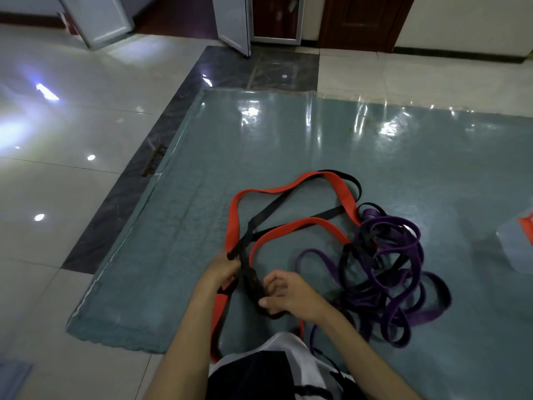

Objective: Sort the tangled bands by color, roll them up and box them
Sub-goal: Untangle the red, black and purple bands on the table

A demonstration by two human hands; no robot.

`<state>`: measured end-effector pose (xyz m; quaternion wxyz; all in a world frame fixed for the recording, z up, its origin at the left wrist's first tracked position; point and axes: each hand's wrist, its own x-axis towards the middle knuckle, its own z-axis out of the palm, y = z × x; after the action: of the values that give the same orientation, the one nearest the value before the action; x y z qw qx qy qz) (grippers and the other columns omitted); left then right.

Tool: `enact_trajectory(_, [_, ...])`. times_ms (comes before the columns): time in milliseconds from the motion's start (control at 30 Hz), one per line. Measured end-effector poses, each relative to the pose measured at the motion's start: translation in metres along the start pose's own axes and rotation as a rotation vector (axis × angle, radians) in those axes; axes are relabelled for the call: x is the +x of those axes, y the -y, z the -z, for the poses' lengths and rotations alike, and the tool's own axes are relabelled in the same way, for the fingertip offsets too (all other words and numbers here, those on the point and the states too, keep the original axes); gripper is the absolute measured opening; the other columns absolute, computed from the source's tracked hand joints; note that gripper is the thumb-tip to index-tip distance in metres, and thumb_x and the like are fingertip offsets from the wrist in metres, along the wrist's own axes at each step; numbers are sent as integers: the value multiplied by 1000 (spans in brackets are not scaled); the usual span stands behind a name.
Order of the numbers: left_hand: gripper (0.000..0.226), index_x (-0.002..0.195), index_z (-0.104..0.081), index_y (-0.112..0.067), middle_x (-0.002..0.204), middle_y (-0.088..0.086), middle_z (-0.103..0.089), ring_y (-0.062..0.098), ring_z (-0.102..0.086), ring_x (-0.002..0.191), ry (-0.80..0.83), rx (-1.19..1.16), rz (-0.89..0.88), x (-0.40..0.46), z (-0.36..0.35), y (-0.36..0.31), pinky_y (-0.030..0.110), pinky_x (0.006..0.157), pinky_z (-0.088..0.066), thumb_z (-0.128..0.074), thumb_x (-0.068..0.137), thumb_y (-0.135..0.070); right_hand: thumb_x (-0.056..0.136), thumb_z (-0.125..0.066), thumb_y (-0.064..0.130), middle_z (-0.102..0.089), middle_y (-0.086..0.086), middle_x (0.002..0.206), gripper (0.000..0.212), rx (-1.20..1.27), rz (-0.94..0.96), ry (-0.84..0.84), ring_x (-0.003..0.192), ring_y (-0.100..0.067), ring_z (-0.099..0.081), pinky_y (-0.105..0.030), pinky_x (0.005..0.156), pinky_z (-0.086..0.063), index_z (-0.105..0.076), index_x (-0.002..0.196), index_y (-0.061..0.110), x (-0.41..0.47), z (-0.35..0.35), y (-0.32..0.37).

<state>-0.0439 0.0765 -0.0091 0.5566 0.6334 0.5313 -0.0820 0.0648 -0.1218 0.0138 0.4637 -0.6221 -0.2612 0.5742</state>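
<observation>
A tangle of bands lies on a blue-green mat (259,140). The red band (336,186) loops wide across the middle. A black band (268,212) crosses it and runs down to my hands. Purple bands (403,287) pile up at the right, with more black mixed in. My left hand (222,269) grips the black band where it meets the red one. My right hand (291,295) pinches a bunched part of the black band just to the right, low over the mat.
A clear plastic box (516,243) with an orange part sits at the mat's right edge. Glossy white floor tiles (57,183) surround the mat on the left. Open doors (233,21) stand at the far wall. My dark and white clothing fills the bottom centre.
</observation>
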Motion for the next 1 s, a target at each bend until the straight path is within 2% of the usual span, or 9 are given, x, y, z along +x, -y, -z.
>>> enact_trajectory(100, [17,105,-71,-2,99,20,-72,32,-67,101,35,-30,10,22,-16,25,39,86,-52,-72,91,-10,93,-75,7,-75,-10,114,32,99,-75,176,117,-30,-70,-42,99,-58,-66,123,6,-3,0,-5])
enact_trajectory(167, [32,122,-68,-2,116,20,-71,32,-68,107,26,-77,20,16,-26,26,37,87,-53,-74,94,-16,96,-73,12,-75,-7,114,23,101,-87,147,116,-24,-70,-37,98,-58,-70,119,14,-3,8,-14])
enact_trajectory(267, [17,103,-68,-12,92,13,-73,25,-67,74,-2,-100,46,11,-35,26,34,62,-55,-78,90,-15,97,-67,4,-73,-7,96,18,-33,-128,-140,86,-14,-72,-37,81,-61,-69,108,18,3,27,-33])
enact_trajectory(333, [15,92,-67,-14,76,8,-69,20,-64,61,-49,-106,55,16,-39,28,29,56,-52,-80,86,-11,94,-69,3,-71,-3,86,20,-273,-137,-333,77,-15,-69,-44,82,-61,-67,99,22,6,42,-46])
enact_trajectory(500, [17,89,-65,-20,92,11,-73,28,-72,86,14,-225,134,18,-42,24,37,73,-57,-76,85,-9,87,-80,19,-57,3,104,23,-694,-114,-649,102,-20,-60,-33,90,-53,-69,106,24,3,58,-61])
enact_trajectory(633, [28,110,-70,-15,92,5,-75,21,-71,81,52,-246,90,24,-41,30,28,61,-55,-77,84,-7,87,-81,24,-53,1,121,40,-631,-212,-457,115,-19,-51,-36,103,-49,-66,123,20,-2,74,-56])
enact_trajectory(800, [49,126,-57,-28,115,6,-73,29,-70,103,214,-187,105,28,-37,35,39,76,-58,-79,85,-9,86,-73,17,-72,-3,93,4,-794,-296,-361,93,-24,-71,-34,80,-59,-69,87,17,-9,67,-59])
enact_trajectory(867, [47,124,-55,-29,115,7,-73,30,-70,104,217,-176,93,29,-35,39,39,80,-57,-76,87,-8,85,-74,21,-71,-1,84,11,-853,-249,-410,89,-23,-72,-34,75,-58,-66,78,20,-9,64,-57])
enact_trajectory(1000, [28,119,-51,-20,101,10,-69,25,-65,82,93,-348,105,27,-38,42,34,68,-51,-61,93,-14,76,-90,25,-77,4,90,23,-489,-68,-380,83,-7,-71,-22,76,-58,-76,94,21,-6,53,-34])
